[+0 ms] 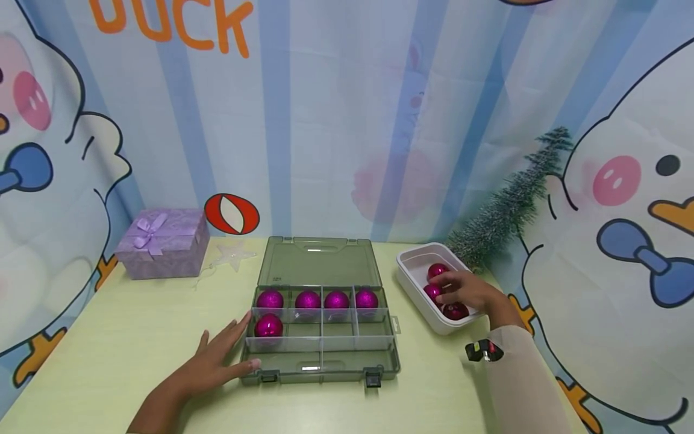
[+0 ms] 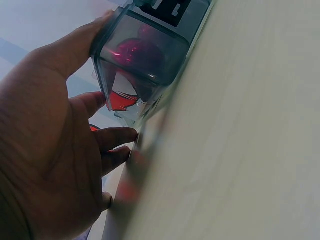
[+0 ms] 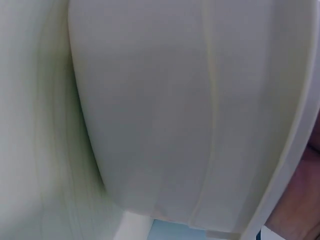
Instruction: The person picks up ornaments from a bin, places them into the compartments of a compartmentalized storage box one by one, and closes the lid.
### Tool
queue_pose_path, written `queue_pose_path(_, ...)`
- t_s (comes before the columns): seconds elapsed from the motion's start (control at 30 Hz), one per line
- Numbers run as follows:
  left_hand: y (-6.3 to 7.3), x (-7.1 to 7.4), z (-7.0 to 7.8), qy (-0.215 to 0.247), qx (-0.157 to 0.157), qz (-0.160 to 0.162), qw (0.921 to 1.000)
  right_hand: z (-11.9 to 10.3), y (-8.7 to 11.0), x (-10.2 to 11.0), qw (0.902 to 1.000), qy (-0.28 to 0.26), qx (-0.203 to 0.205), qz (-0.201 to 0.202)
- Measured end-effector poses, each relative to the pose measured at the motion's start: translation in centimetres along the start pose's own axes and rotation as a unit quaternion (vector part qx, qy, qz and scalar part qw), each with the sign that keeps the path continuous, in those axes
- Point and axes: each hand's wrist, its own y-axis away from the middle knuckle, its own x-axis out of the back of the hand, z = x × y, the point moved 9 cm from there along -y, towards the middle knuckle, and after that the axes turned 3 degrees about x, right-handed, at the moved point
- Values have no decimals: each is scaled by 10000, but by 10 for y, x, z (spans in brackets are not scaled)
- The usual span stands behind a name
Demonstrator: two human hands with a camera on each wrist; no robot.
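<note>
A see-through grey-green compartment box point(image 1: 320, 361) lies with its lid point(image 1: 318, 262) folded back. Several glittery magenta baubles point(image 1: 308, 300) sit along its back row, and one shiny bauble point(image 1: 268, 325) is in the left compartment of the row before it. My left hand point(image 1: 214, 355) rests on the box's left side, fingers extended and thumb at the front corner; the left wrist view shows this box corner point(image 2: 145, 55) close up. Inside a white tub point(image 1: 414, 292), my right hand point(image 1: 468, 292) pinches a shiny dark pink bauble point(image 1: 432, 293) between thumb and fingers. Two similar baubles point(image 1: 455, 311) lie beside it.
A purple gift box point(image 1: 165, 247) with a bow stands at the back left, beside a pale star ornament point(image 1: 234, 255). A small artificial pine tree point(image 1: 504, 211) leans behind the tub. Behind the table point(image 1: 108, 361) hangs a printed curtain point(image 1: 325, 120).
</note>
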Motion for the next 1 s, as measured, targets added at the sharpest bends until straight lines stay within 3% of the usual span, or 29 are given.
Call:
queue_pose_path(0.33,-1,0,-1,-56,110,13,9999,-15,11,12,9952,-156,382,885)
queue_pose_path(0.73,-1,-2,-2,-33,82,-22,10000,-49,32,13,9784,-436,816,1847)
queue_pose_path(1.0,-1,-1,-3,-41,39,36,10000,-85,41,-3,9685,-426,1418,2003)
